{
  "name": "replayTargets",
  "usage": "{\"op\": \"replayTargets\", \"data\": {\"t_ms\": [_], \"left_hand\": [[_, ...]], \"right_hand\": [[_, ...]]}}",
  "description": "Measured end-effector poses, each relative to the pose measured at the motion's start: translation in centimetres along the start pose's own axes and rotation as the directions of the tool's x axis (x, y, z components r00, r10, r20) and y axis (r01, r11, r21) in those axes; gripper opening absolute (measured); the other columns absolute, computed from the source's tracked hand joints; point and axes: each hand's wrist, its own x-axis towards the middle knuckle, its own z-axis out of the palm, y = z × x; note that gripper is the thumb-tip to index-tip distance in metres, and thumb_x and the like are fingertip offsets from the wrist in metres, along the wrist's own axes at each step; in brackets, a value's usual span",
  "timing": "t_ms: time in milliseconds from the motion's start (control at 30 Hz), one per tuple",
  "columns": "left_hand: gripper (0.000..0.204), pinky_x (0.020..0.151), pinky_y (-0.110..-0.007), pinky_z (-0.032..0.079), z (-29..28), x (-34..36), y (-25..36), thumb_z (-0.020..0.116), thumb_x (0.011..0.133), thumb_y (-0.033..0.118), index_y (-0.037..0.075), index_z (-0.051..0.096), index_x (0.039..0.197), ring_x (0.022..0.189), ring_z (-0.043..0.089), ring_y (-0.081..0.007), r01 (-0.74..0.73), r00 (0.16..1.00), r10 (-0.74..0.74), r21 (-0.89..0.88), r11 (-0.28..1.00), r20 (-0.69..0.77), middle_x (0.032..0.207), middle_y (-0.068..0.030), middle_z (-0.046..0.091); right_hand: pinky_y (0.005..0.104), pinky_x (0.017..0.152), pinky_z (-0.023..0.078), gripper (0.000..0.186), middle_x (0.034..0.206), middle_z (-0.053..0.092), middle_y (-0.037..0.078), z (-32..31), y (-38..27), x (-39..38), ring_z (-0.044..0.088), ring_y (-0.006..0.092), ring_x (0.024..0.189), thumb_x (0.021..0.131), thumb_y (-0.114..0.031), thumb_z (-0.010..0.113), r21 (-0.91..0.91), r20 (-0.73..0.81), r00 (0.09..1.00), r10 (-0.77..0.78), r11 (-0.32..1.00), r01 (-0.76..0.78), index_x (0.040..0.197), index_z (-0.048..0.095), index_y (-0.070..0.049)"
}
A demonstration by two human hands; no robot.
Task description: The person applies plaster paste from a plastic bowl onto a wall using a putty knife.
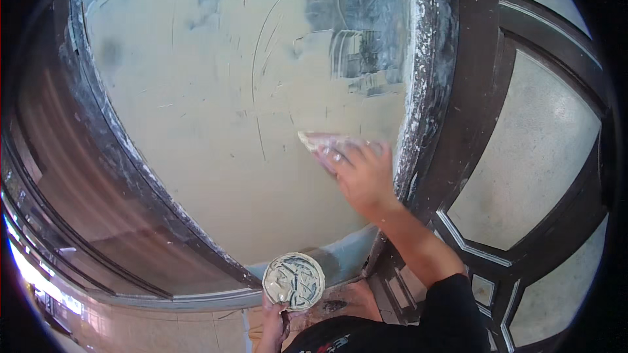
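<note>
My right hand (366,173) is pressed close to a large panel (216,150) smeared with cream-coloured putty. Its fingers are closed around a putty-coated spreader (315,140), a thin flat tool slightly blurred, with its edge at the putty. Low in the view, my left hand (273,320) grips a round tub (320,274) from below and behind. Inside the tub, cream putty (282,284) is streaked over a darker bottom. Most of the left fingers are hidden under it. Blue-grey surface (386,19) shows through the putty at the panel's upper right.
A dark frame (418,91) spotted with white runs along the panel's right edge, beside dark woodwork with pale panes (530,157). On the left stands another dark frame (124,131) with brown panelling. Tiled floor (196,333) lies below, with a bright opening at far left.
</note>
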Motion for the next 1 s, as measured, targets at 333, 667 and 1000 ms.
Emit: {"op": "replayTargets", "data": {"t_ms": [333,667,1000], "left_hand": [[0.073,0.073,-0.054,0.062,0.4,-0.8,-0.1,0.046,0.079,0.000,0.015,0.026,0.148,0.113,0.059,-0.0393,0.000,1.000,0.001,0.044,0.999,-0.023,0.141,-0.0169,0.043],[0.073,0.069,-0.051,0.063,-2.1,-2.2,0.3,0.048,0.080,0.003,0.014,0.026,0.148,0.110,0.061,-0.0374,-0.015,0.997,0.016,0.014,1.000,-0.076,0.140,-0.0171,0.045],[0.073,0.070,-0.050,0.063,-2.6,-3.3,0.9,0.050,0.078,0.004,0.013,0.027,0.147,0.110,0.061,-0.0367,-0.042,0.997,0.043,0.023,0.999,-0.059,0.138,-0.0176,0.046]], "right_hand": [[0.0458,0.091,0.041,0.034,0.117,0.063,0.003,3.3,-2.5,7.4,0.058,0.0230,0.111,0.079,-0.016,0.062,-0.088,-0.137,0.981,-0.141,0.988,0.129,0.113,0.067,-0.020],[0.0407,0.082,0.047,0.034,0.106,0.064,0.004,-2.0,-4.5,10.1,0.061,0.0226,0.100,0.081,-0.020,0.063,-0.029,-0.407,0.886,-0.221,0.973,0.230,0.115,0.067,-0.022],[0.0513,0.086,0.044,0.027,0.111,0.064,0.004,8.6,-8.9,-2.3,0.061,0.0199,0.105,0.079,-0.023,0.061,-0.045,0.174,0.908,-0.382,0.918,0.395,0.105,0.068,-0.020]]}}
